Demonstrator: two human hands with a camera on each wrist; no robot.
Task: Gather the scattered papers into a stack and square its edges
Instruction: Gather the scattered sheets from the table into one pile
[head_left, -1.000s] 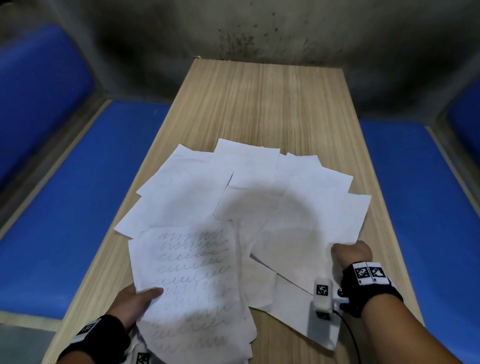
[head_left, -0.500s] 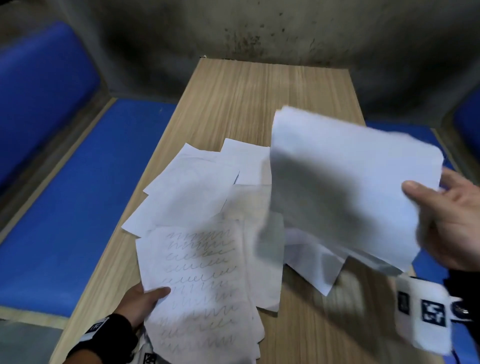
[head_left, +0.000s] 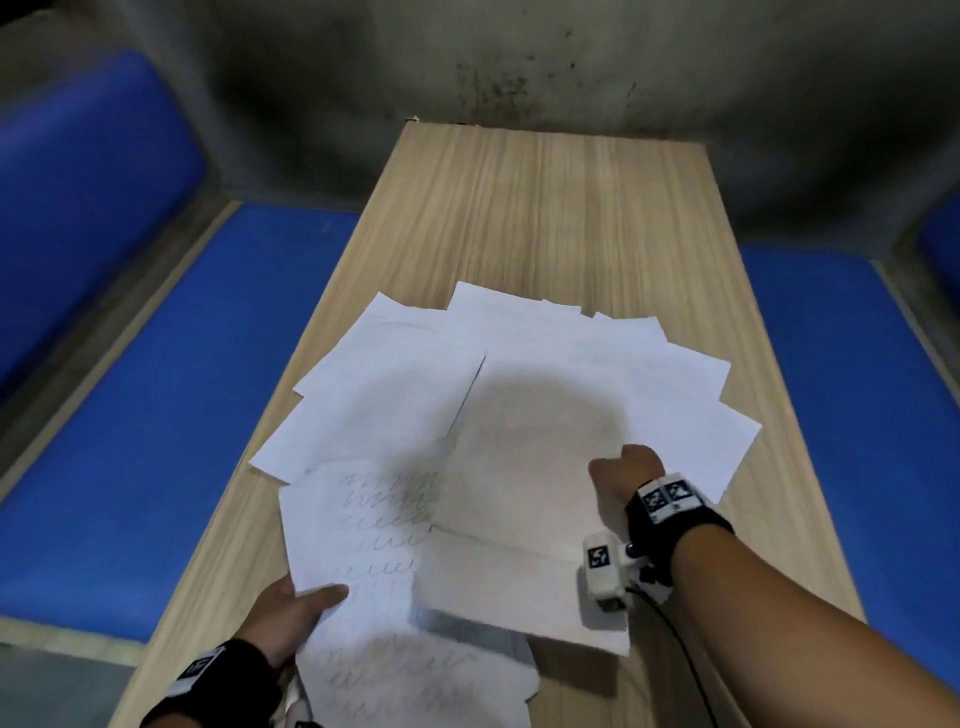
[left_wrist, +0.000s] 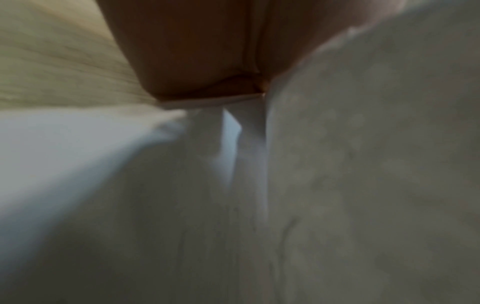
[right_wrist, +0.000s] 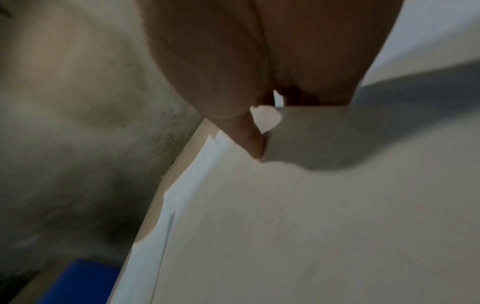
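Observation:
Several white papers (head_left: 571, 374) lie fanned out and overlapping on the wooden table (head_left: 545, 208). At the near left, my left hand (head_left: 301, 608) grips a handwritten sheet (head_left: 363, 519), thumb on top; the left wrist view shows this hand (left_wrist: 202, 61) at the paper's edge (left_wrist: 363, 164). My right hand (head_left: 621, 467) is curled at the right of the fan, holding a blank sheet (head_left: 519, 587) that lies across the handwritten one. In the right wrist view a fingertip (right_wrist: 252, 144) presses on paper (right_wrist: 285, 226), and the other fingers are hidden.
Blue padded benches run along the left (head_left: 182, 415) and right (head_left: 857, 415) of the narrow table. A stained grey wall (head_left: 519, 62) closes the far end. The far half of the tabletop shows bare wood.
Half a second ago my right hand held a blank sheet up in the air at the right. It has come down leftward and the sheet now lies over the handwritten one. My left hand has stayed put.

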